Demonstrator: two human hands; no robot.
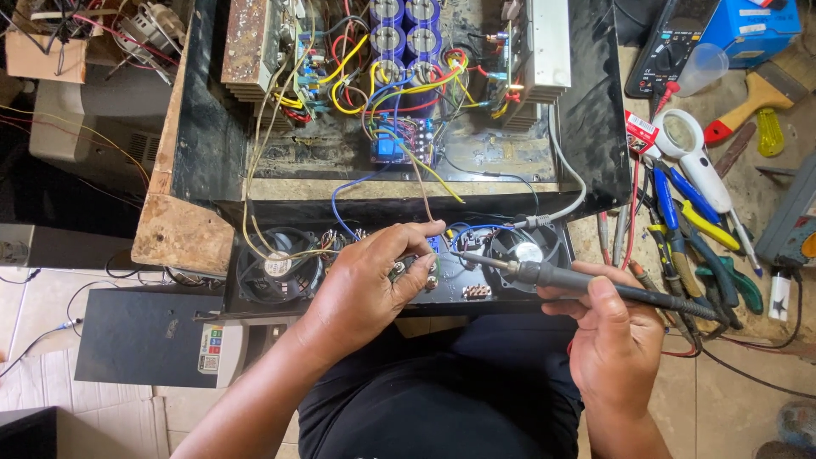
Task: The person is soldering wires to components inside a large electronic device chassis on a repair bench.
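- Right hand is wrapped around the dark handle of a soldering iron, fingers closed over it and thumb on top, low on the right side of the picture above the person's lap.
- Long axis of the iron runs almost level, handle to the right, metal tip to the left, so the tip points straight toward the other hand.
- Left hand rests on the black rear panel of the opened amplifier chassis, between the two round fans; its fingertips are curled and pinched on something small at the panel, likely a terminal or wire end, though I cannot tell which.
- Tip sits just beside the left hand's fingertips, apart from them by a narrow gap; it lies to their right and very slightly higher toward the chassis.
- Left hand is the nearer one to the spot on the panel; the right reaches it only through the length of the iron.
- Thin tan wire drops from the blue relay board inside the chassis down to about where the left fingers pinch.
- Pliers and cutters lie on the surface well to the right, beyond the iron's handle, near a white magnifier.
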